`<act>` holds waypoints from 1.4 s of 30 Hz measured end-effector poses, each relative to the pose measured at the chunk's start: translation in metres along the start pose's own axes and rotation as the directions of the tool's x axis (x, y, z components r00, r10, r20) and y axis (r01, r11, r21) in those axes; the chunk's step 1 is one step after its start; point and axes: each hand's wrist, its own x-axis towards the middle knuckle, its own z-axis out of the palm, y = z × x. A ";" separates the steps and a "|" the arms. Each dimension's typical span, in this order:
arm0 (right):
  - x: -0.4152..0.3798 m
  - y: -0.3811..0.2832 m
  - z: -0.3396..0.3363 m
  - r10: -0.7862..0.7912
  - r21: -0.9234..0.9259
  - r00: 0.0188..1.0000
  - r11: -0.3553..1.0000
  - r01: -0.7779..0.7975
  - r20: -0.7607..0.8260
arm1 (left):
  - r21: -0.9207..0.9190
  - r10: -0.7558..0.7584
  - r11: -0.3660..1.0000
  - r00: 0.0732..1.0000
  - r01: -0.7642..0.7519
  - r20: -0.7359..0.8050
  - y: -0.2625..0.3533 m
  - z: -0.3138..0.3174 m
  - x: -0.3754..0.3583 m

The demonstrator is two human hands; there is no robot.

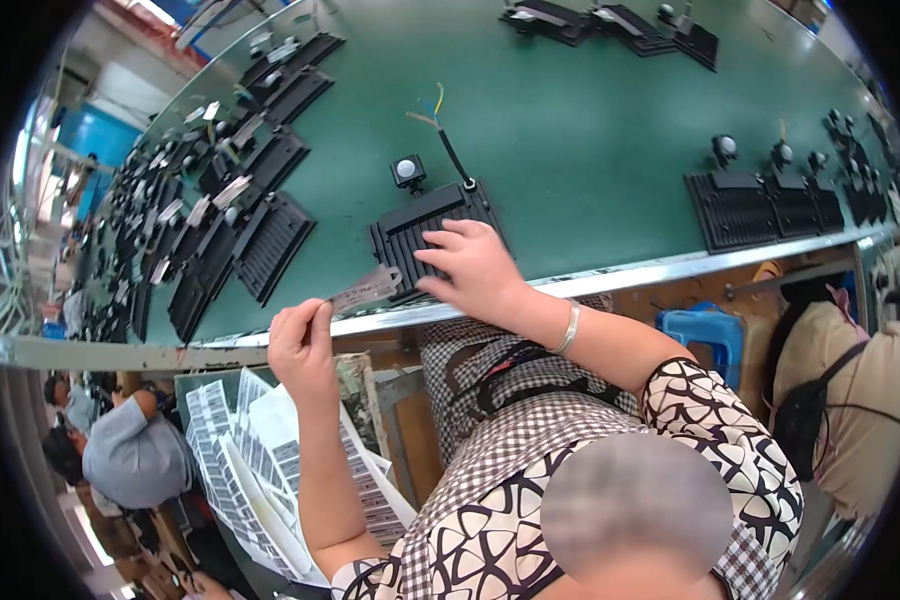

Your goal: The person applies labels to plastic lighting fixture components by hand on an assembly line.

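Note:
A black finned lamp housing (400,236) lies on the green table, with a sensor head (407,170) and a cable ending in bare coloured wires (436,118) at its far side. My left hand (302,338) is closed at the table's edge, pinching one end of a thin greyish strip (366,287). The strip's other end reaches the housing's near left corner. My right hand (470,265) is over the near part of the housing, fingers spread and holding nothing.
Many similar housings (275,240) crowd the left side of the green table (570,130). More stand at the right (735,215) and far edge (645,30). Printed label sheets (260,450) lie below the table edge. A blue stool (703,335) and other people (138,450) are nearby.

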 end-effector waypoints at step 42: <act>0.131 0.024 -0.031 0.345 0.736 0.844 0.421 -0.530 0.410 | -0.448 -0.315 0.866 0.938 0.222 -0.144 -0.013 0.073 0.094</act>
